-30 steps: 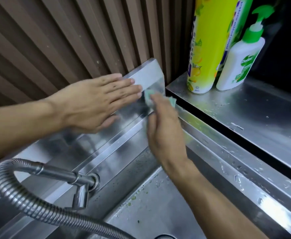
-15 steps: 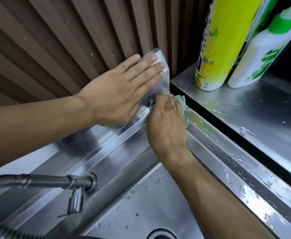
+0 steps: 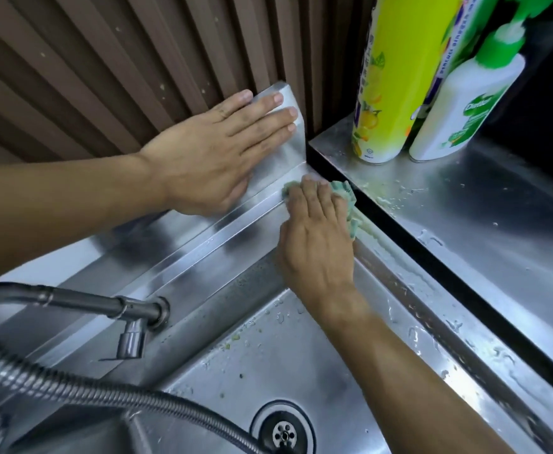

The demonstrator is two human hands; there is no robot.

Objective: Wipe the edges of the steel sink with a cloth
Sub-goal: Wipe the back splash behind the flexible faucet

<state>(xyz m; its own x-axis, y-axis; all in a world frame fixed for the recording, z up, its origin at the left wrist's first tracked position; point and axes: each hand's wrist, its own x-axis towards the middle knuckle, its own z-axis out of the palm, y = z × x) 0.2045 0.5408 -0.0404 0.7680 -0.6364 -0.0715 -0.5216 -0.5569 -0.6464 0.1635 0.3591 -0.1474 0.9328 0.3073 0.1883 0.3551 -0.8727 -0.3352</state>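
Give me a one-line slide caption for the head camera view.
Right hand presses a green cloth into the steel sink rim's back corner while the left hand rests flat on the backsplash.

Glossy steel sink (image 3: 203,244) — nubbly cloth (image 3: 345,194)

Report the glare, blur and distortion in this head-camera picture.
Head view: bright glare patches on the steel sink rim and on the backsplash beside the left hand; the white pump bottle looks soft and blurred; wide-angle distortion bends the frame edges; right hand and cloth reasonably sharp.
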